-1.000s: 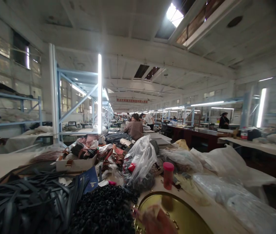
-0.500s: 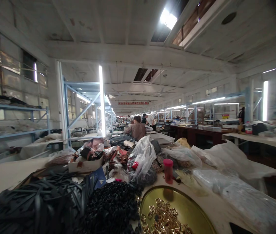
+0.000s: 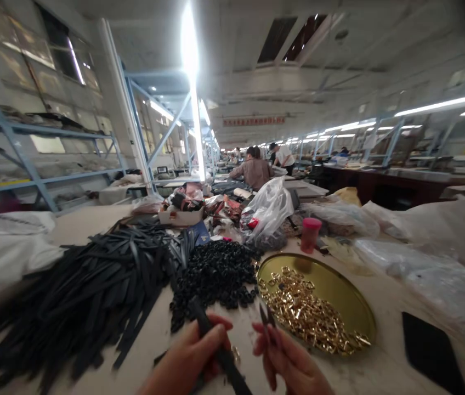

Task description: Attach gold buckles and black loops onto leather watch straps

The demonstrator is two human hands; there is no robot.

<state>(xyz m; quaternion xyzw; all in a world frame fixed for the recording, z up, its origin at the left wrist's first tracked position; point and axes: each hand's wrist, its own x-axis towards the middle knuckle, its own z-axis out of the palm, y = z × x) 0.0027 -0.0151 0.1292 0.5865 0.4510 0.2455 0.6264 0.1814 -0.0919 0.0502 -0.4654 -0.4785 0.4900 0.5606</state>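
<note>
My left hand (image 3: 193,351), at the bottom middle, is closed around a black strap (image 3: 221,351) that slants down to the right. Just right of it, my right hand (image 3: 284,356) grips a small pointed metal tool (image 3: 266,317), blurred, with its tips up. A small gold buckle (image 3: 236,355) shows between the hands. Beyond my right hand lies a round gold tray (image 3: 353,296) with a heap of gold buckles (image 3: 310,312). A pile of small black loops (image 3: 220,269) sits beyond my left hand, and long black strips (image 3: 113,280) are heaped to the left.
A red jar (image 3: 310,235) stands behind the tray. Plastic bags (image 3: 271,206) and an open box (image 3: 181,217) fill the table's far side. A black pad (image 3: 434,348) lies at right. Farther off, people (image 3: 257,171) are at tables, and blue shelving (image 3: 30,178) stands left.
The view has tilted down and turned left. Both my hands have come into view at the bottom, with the black strap and the pointed tool in them.
</note>
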